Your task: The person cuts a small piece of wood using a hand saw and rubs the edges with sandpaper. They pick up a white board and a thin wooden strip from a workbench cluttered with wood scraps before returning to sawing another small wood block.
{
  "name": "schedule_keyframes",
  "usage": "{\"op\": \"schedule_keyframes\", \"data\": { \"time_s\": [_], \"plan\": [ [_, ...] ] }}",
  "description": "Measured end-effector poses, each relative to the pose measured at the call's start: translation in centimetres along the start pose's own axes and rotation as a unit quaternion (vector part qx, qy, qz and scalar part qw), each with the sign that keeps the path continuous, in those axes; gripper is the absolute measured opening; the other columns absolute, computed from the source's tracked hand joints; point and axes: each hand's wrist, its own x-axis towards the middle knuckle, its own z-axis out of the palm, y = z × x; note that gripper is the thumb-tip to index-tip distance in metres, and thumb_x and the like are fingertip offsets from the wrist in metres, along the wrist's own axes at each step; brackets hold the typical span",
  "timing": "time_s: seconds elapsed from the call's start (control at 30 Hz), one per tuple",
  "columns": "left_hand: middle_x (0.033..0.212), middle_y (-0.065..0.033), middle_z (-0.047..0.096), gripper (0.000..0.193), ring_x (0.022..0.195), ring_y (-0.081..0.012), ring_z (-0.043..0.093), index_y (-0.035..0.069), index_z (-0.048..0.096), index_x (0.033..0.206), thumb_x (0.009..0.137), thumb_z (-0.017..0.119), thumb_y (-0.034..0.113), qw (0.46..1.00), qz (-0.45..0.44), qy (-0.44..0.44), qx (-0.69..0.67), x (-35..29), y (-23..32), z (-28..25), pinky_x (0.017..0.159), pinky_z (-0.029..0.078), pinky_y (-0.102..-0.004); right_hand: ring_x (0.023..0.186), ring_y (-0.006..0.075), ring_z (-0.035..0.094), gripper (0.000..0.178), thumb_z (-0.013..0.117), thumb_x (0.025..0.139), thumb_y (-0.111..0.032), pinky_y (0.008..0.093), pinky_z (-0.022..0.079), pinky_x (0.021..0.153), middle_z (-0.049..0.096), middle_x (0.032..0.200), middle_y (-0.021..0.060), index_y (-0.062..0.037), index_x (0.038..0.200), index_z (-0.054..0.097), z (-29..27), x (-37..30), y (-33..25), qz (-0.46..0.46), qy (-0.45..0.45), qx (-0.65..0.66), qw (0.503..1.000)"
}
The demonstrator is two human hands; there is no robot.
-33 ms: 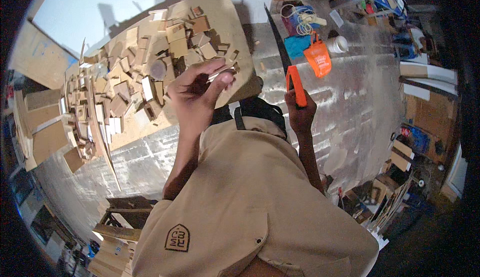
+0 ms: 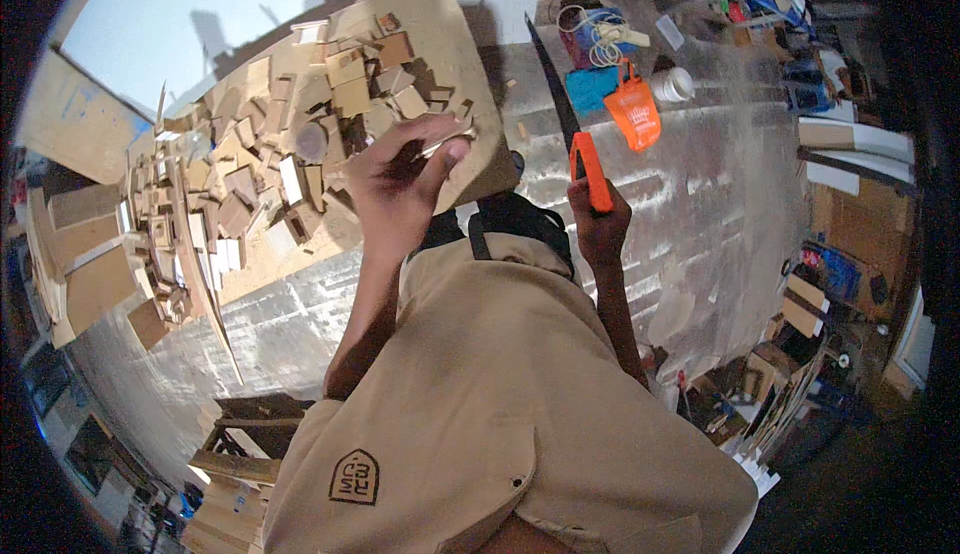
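My left hand (image 2: 400,179) is raised over the near right part of a board covered in wood scraps. Its thumb and fingers pinch a small, pale, thin piece of wood (image 2: 452,139), most of which the fingers hide. My right hand (image 2: 602,232) is wrapped round the orange handle of a handsaw (image 2: 568,119). The saw's dark blade points up and away from me, slightly to the left, and stands apart from the left hand and the piece.
Offcuts (image 2: 237,194) lie heaped on the board (image 2: 465,49), with long thin strips at its left. Right of the saw are an orange pouch (image 2: 632,114), a white cup (image 2: 675,85), a teal cloth (image 2: 592,90) and a coiled cable (image 2: 605,49). A wooden crate (image 2: 235,464) stands at lower left.
Both hands keep their grips. My left hand has shifted very slightly, and the surroundings sit a little differently in the picture.
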Motion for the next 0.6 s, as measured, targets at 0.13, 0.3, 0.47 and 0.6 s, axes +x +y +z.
{"op": "schedule_keyframes", "data": {
  "time_s": [0.13,0.3,0.47,0.6],
  "plan": [
    [0.104,-0.0158,0.072,0.02,0.092,-0.0189,0.071,-0.005,0.07,0.104,0.085,0.073,-0.001,0.987,-0.084,-0.083,0.105,1.6,-12.0,3.9,0.082,0.057,-0.0286,0.065,0.0124,0.058,0.021,0.075,0.085,-0.02,0.0327,0.049,0.062,0.064,0.071,0.0056,-0.0019,0.089,0.066,-1.5,0.5,1.4,0.035,-0.019,-0.035,0.999],
    [0.102,-0.0144,0.073,0.02,0.093,-0.0244,0.07,0.002,0.074,0.103,0.082,0.071,0.001,0.966,-0.071,-0.073,0.236,0.4,-24.4,8.0,0.083,0.055,-0.0368,0.063,0.0129,0.055,0.024,0.075,0.087,-0.024,0.0329,0.048,0.06,0.064,0.072,0.0064,-0.002,0.093,0.066,-1.3,0.7,4.4,0.137,-0.082,-0.003,0.987],
    [0.104,-0.0084,0.073,0.035,0.102,-0.0303,0.063,0.015,0.075,0.103,0.072,0.067,0.004,0.924,0.02,-0.141,0.355,-0.8,-32.4,7.0,0.092,0.047,-0.0399,0.055,0.0069,0.049,0.022,0.064,0.098,-0.025,0.0262,0.04,0.049,0.052,0.065,-0.0026,-0.0041,0.09,0.06,0.5,0.9,7.1,0.159,-0.108,0.086,0.978],
    [0.101,-0.0068,0.068,0.035,0.101,-0.0334,0.058,0.012,0.072,0.105,0.072,0.066,0.002,0.877,0.141,-0.137,0.438,-1.1,-32.9,7.7,0.085,0.051,-0.0424,0.05,0.0054,0.047,0.024,0.062,0.099,-0.026,0.0236,0.038,0.044,0.051,0.063,-0.0028,-0.0046,0.089,0.058,0.9,0.9,10.2,0.187,-0.14,0.093,0.968]
  ]
}}
